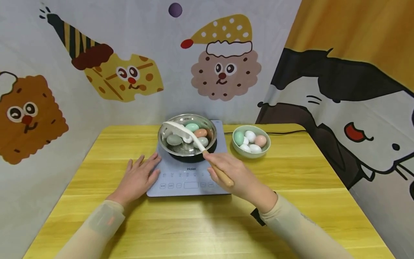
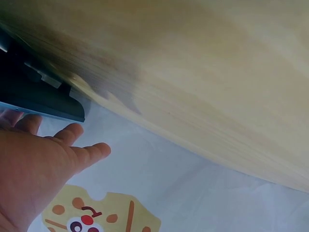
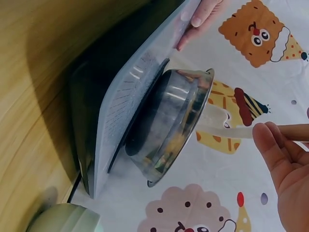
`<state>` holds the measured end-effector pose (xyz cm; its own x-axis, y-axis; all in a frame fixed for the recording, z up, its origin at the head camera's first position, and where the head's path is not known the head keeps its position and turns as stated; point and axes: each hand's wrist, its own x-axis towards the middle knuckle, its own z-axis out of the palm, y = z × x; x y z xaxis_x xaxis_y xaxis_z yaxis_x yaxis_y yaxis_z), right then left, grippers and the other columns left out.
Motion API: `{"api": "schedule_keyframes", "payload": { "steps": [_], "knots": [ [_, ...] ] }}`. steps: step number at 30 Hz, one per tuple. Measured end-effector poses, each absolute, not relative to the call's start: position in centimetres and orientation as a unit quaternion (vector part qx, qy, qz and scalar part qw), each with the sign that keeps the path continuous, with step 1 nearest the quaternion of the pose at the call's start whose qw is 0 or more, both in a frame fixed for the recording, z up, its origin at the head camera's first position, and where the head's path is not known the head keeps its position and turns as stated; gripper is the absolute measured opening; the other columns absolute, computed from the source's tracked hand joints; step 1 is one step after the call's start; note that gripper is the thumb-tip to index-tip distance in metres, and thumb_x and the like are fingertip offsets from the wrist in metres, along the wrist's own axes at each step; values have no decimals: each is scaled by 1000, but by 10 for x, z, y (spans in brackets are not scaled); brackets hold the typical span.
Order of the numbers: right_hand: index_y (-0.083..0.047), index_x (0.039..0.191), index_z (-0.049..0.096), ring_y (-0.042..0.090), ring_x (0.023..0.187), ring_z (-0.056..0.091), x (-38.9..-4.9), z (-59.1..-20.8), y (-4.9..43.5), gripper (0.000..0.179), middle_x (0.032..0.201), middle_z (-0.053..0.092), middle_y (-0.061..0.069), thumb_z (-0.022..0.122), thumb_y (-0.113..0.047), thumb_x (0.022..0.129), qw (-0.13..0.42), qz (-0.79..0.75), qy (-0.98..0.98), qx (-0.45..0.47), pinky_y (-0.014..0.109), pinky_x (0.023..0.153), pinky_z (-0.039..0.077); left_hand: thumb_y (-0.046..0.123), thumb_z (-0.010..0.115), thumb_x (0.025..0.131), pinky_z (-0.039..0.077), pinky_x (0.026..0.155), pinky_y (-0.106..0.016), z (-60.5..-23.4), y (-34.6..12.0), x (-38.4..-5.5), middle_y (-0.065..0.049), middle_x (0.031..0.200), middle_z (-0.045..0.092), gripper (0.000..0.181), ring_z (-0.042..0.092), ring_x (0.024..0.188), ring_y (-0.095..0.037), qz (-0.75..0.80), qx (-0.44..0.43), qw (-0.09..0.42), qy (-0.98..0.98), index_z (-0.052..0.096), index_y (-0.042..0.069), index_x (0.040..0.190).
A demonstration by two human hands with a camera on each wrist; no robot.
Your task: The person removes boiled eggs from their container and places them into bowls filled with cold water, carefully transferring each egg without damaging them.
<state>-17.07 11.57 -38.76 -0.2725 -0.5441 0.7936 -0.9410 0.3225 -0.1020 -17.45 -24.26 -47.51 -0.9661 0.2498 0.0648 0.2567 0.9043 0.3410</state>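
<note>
My right hand (image 1: 236, 172) grips the wooden handle of a white ladle (image 1: 198, 144), whose head slants over the steel basin (image 1: 211, 130). Inside the basin lie several eggs, among them a green egg (image 1: 192, 127), a brown egg (image 1: 200, 133) and a grey egg (image 1: 174, 140); the ladle partly covers others. The basin stands on a pale Haier induction cooker (image 1: 207, 167). At the cooker's left edge my left hand (image 1: 137, 178) rests with fingers spread, touching it and holding nothing. The right wrist view shows the basin (image 3: 166, 125) from the side, with the ladle (image 3: 231, 132) at its rim.
Right of the cooker, a pale green bowl (image 1: 250, 155) holds several white, green and pink eggs. A black cord (image 1: 288, 132) runs along the back of the wooden table (image 1: 291, 172). Behind it hangs a cartoon-printed cloth (image 1: 174, 72).
</note>
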Motion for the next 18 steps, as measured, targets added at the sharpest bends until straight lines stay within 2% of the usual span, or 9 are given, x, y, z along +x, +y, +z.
{"api": "schedule_keyframes", "payload": {
  "steps": [5,12,16,18],
  "knots": [
    [3,130,71,26,102,78,-171,-387,116,38,122,79,14,57,-26,110,327,286,-746,505,35,92,65,45,44,114,9,125,-82,-474,-243,-174,-6,177,33,58,26,158,-59,-177,-130,14,-975,42,19,166],
    [4,128,73,24,93,77,-164,-391,122,40,105,81,11,54,-27,112,340,286,-748,493,34,84,66,46,43,114,8,125,-82,-477,-243,-175,-6,177,32,58,26,158,-58,-178,-133,13,-975,42,19,166],
    [5,128,73,20,89,74,-159,-396,127,38,106,80,11,56,-25,112,311,339,-756,465,26,80,64,45,44,114,8,125,-82,-477,-243,-176,-6,177,32,58,26,158,-58,-179,-133,14,-975,42,18,166],
    [7,128,73,17,87,74,-157,-398,128,33,108,81,15,60,-18,110,289,389,-756,440,22,78,63,45,44,114,8,125,-82,-477,-243,-175,-6,177,32,58,27,158,-58,-179,-133,15,-975,43,18,165]
  ]
}}
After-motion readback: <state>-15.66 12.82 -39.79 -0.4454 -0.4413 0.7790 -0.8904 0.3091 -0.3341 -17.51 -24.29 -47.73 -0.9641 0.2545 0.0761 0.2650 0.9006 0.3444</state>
